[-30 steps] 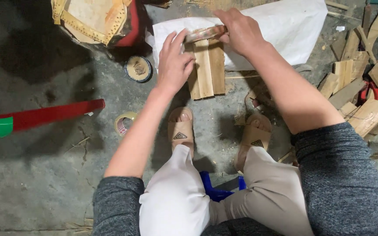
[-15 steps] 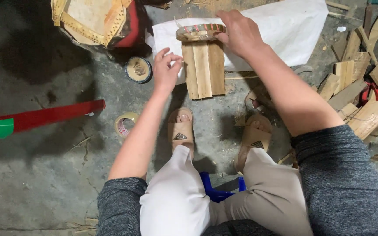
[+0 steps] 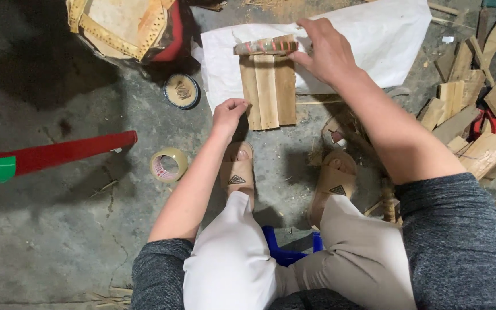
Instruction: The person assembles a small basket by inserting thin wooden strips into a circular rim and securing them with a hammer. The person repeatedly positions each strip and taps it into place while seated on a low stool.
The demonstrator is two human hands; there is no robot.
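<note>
tape roll (image 3: 168, 164), tin (image 3: 181, 90), wood scraps (image 3: 466, 115)

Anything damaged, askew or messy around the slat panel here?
The slat panel lies square on the white sheet. Odd bits: offcuts strewn at right, cracked floor, and a torn, frayed pad on the red stool.

At upper centre, pale tan wooden slats (image 3: 268, 90) lay on a white paper sheet (image 3: 374, 40). A red and green bar (image 3: 47, 158) crossed the grey concrete floor (image 3: 47, 247) at left.
</note>
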